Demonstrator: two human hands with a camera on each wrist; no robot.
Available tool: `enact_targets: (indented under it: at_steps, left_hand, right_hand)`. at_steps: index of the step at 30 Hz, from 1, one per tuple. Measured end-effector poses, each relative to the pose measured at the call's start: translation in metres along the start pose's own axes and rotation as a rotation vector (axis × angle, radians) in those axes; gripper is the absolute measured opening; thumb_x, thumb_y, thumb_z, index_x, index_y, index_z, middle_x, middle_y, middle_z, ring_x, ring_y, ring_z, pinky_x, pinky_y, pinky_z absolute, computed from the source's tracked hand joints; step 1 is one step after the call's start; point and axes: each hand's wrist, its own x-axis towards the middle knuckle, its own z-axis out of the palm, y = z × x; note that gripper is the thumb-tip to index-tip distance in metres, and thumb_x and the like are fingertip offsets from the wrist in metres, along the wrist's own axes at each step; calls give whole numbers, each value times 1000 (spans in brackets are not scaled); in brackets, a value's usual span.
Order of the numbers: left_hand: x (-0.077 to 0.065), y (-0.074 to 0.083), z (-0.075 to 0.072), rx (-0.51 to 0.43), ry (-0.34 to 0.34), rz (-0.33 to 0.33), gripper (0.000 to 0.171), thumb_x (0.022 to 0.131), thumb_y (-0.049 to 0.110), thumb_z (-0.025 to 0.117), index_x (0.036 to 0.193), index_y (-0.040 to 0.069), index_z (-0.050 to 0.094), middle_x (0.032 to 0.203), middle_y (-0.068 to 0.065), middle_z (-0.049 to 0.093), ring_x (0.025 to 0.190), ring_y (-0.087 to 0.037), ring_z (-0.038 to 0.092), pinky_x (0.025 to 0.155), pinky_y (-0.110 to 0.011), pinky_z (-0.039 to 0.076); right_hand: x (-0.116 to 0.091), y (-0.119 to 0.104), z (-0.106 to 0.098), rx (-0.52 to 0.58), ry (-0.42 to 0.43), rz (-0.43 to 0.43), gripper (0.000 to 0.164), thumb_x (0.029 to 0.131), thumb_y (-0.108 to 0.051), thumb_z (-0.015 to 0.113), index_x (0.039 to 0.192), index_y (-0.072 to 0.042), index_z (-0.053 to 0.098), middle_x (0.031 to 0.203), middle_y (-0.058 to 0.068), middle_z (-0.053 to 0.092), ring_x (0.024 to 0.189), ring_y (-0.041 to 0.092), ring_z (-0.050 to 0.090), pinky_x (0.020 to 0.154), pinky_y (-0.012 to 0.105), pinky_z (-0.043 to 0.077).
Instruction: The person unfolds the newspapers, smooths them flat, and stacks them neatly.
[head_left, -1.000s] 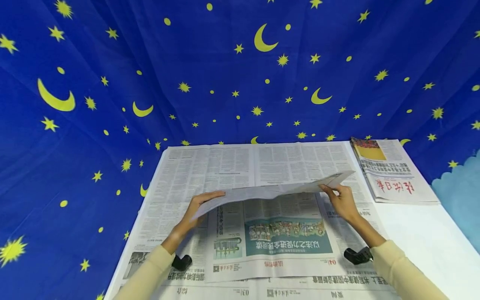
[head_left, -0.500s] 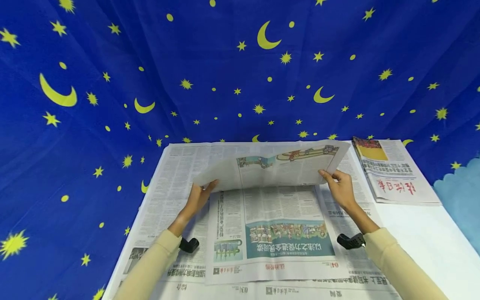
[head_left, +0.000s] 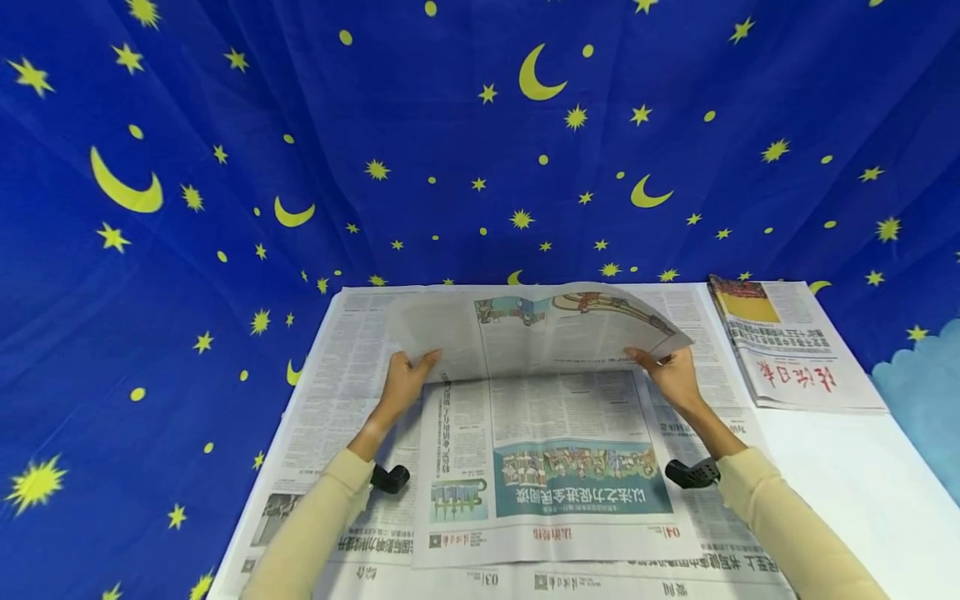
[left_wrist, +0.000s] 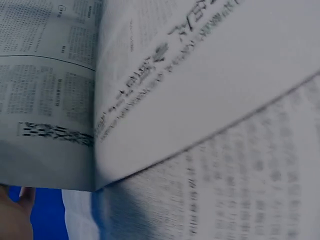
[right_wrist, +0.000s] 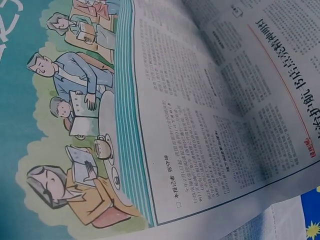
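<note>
An open newspaper sheet (head_left: pixel 450 458) with a green-blue illustrated panel lies in front of the person, its far part lifted into an upright flap (head_left: pixel 525 342) that bends over at the top right. At the flap's left edge the left hand (head_left: pixel 405 383) grips the paper, thumb on the near side and fingers mostly hidden behind. The right hand (head_left: pixel 675 382) pinches the right edge in the same manner. In the left wrist view, part of the left hand (left_wrist: pixel 14 217) shows below the page's edge. The right wrist view holds the fold and drawn readers, no fingers.
Larger spread newspaper pages (head_left: pixel 315 400) lie beneath, covering most of the white table (head_left: pixel 840 467). A folded newspaper (head_left: pixel 795 350) rests at the back right. A blue star-and-moon curtain (head_left: pixel 450 125) rises behind the table and along its sides.
The flap, seen nearly edge-on at first, has risen and now shows its printed side. Its right corner has drooped toward the right hand. Both hands have shifted slightly inward.
</note>
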Motion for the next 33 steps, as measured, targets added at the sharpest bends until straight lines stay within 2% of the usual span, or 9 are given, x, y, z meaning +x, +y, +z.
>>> enact_targets:
  at_steps: [4,7,9,13,15,18,21,26,33]
  left_hand:
    - [-3,6,-1,67,-43,46,19,93,5,64,102,-11,68,82,-20,70,69,-16,67,64,-19,49]
    - [-4,7,-1,74,-64,59,22,93,1,63,112,-10,67,103,-26,70,84,-21,71,72,-20,53]
    - [-3,2,0,58,-58,9,23,94,5,63,112,-9,67,92,-27,70,64,-12,65,60,-18,49]
    - [2,-12,4,49,-6,-85,28,94,18,66,108,-6,70,65,-30,59,42,-3,33,44,-20,30]
    - [3,-15,6,74,13,-96,29,94,19,67,107,-6,70,64,-29,58,41,-4,35,42,-20,30]
    - [5,-17,8,112,30,-126,28,93,17,67,107,-7,70,79,-26,69,47,-10,49,44,-21,34]
    - [4,-19,10,130,22,-168,28,93,14,67,109,-8,69,95,-24,72,64,-22,66,51,-23,45]
    - [5,-20,11,162,2,-175,27,92,11,67,111,-8,68,103,-25,71,87,-35,72,68,-34,58]
    - [7,-18,12,200,31,-182,26,90,15,71,103,-7,72,87,-23,73,72,-31,72,57,-31,55]
  right_hand:
    - [0,1,0,-55,14,53,14,86,9,66,99,15,67,87,31,68,66,1,62,53,18,38]
    - [0,2,-1,-68,20,121,15,89,6,64,97,17,67,82,36,65,53,-5,49,47,17,33]
    - [0,3,-2,-78,20,151,17,90,4,64,99,18,67,82,36,65,50,-6,43,45,19,31]
    - [1,6,-3,-88,16,182,21,91,0,64,101,19,67,87,36,67,52,0,46,45,22,29]
    - [2,7,-3,-87,13,196,21,90,0,66,102,18,67,89,36,67,58,2,57,47,20,34]
    - [3,11,-4,-92,-10,216,21,88,2,68,102,18,67,91,36,68,68,12,70,55,17,48]
    - [3,18,-5,-108,-42,249,23,87,4,69,105,18,66,94,36,67,79,28,74,64,25,57]
    - [1,38,-4,-98,-43,277,26,91,-5,68,108,15,67,96,33,68,78,18,73,64,25,57]
    - [0,61,-3,-130,-18,307,29,95,-19,66,102,9,69,92,30,70,64,6,67,53,22,51]
